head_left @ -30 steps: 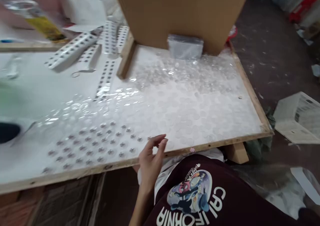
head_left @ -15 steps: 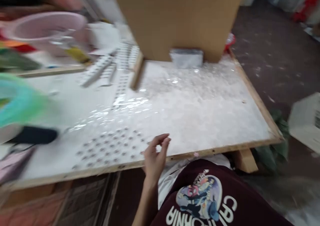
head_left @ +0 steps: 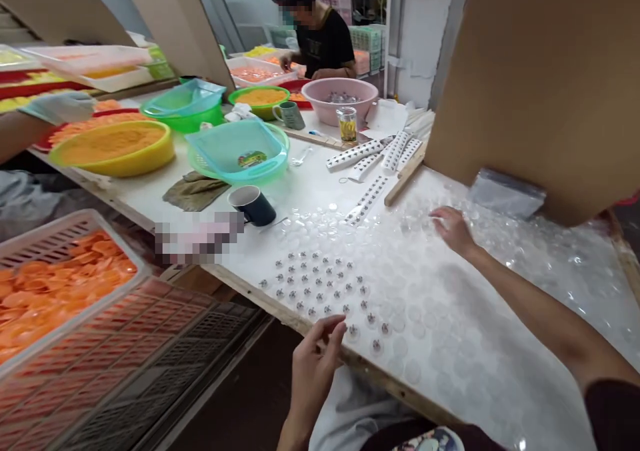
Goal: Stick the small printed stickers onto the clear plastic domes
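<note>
My left hand (head_left: pixel 317 354) is at the near table edge, thumb and forefinger brought together in a pinch; whatever is in it, if anything, cannot be made out. Just beyond it lie rows of small clear discs with dark printed stickers (head_left: pixel 320 281). My right hand (head_left: pixel 454 231) is stretched out over the table, fingers slightly apart, with nothing visible in it. Plain clear discs (head_left: pixel 415 311) cover the white tabletop below and around it. Sticker strips (head_left: pixel 367 201) with dark marks lie to its left, beside a wooden stick (head_left: pixel 405 178).
A dark mug (head_left: pixel 253 206), a turquoise basket (head_left: pixel 240 148), a pink basin (head_left: pixel 340 101) and a glass (head_left: pixel 347 124) stand to the left. A cardboard panel (head_left: pixel 540 91) rises at the right. A crate of orange pieces (head_left: pixel 75 284) is lower left. Two other people work nearby.
The view has swung left and up, bringing the basins, crate and co-workers into sight. My right hand has come into view over the discs. My left hand remains pinched near the table edge.
</note>
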Tool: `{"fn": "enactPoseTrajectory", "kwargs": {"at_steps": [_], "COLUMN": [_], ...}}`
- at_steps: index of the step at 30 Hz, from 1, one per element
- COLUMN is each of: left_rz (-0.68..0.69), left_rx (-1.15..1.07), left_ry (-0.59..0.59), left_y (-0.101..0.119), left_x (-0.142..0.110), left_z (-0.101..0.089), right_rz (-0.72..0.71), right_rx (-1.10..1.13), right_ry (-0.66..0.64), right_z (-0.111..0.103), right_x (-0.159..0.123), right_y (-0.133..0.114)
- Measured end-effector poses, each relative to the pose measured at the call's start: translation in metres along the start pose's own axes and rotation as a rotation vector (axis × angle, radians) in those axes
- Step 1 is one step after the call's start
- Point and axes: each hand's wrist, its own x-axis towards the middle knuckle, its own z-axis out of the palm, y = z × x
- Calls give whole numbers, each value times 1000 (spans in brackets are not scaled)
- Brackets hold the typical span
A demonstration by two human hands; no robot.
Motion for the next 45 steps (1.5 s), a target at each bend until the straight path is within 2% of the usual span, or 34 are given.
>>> {"fn": "enactPoseTrajectory", "kwargs": {"at_steps": [1,2,3,5,7,9,11,15,18,24,28,30,31,33,36,39,42,45], "left_rz": [-50,-98,-143,-215,-266,-289,-300,-310,-292,-263,-229,-188,-162,-98,61,223,249,174], "left_rx": [-11,-30,-42,-56,-60,-63,-67,-64,-62,-68,-46,-41,-37,-25,-34,-78,-52,-59], "left_ry": [31,53,78,127,166,183,174,169,184,243,234,237,239,245,251,275,258,270], "left_y": [-9,-18,-25,-36,-42,-43,-43,-41,-39,-37,-40,-39,-36,-26,2,32,49,50], "left_x": [-1,-2,-2,-2,0,5,12,23,27,25,24,29,33,43,60,66,54,28], "left_z": [-4,-8,-10,-14,-18,-22,-27,-37,-42,-45,-50,-53,-54,-56,-56,-54,-54,-60], "right_rz": [-41,-68,-73,-41,12,64,112,185,203,222,220,188,157,72,-32,-31,15,81], "right_rx": [-1,-50,-65,-93,-122,-145,-159,-164,-147,-44,251,404,476,659,985,1112,1192,1227], "right_ry": [-90,-300,-373,-430,-459,-480,-475,-427,-367,-173,-1,25,-4,-153,-511,-778,-896,-956], "right_z": [20,41,64,107,141,162,171,170,167,156,129,111,101,79,49,30,31,48], "right_x": [30,60,89,138,170,187,196,207,210,206,204,194,186,163,120,81,54,30], "right_y": [-9,-21,-33,-55,-65,-62,-49,-25,-20,-28,-42,-57,-68,-95,-142,-183,-207,-219]}}
